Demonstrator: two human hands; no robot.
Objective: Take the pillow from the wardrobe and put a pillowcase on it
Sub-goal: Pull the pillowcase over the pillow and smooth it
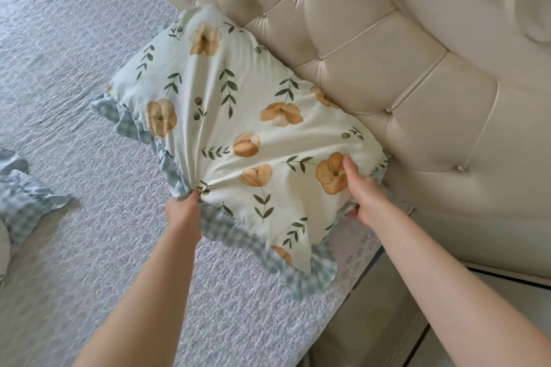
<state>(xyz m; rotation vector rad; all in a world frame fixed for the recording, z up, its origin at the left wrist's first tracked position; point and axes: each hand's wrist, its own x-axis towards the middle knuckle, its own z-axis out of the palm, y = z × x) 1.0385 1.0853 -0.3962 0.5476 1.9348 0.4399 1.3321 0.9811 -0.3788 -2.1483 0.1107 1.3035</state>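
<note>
A pillow in a cream pillowcase (238, 116) with orange flowers, green leaves and a blue checked frill lies on the bed, leaning against the headboard. My left hand (183, 210) pinches the pillowcase at its near left edge, and the fabric bunches into folds there. My right hand (362, 191) grips the pillow's near right corner, thumb on top over an orange flower, fingers tucked underneath. The pillow itself is hidden inside the case.
A tufted beige headboard (387, 68) runs along the right. The grey textured bedspread (74, 68) covers the bed. A second frilled checked pillow edge (26, 197) shows at the left border. A pale bedside surface (477, 322) sits at the lower right.
</note>
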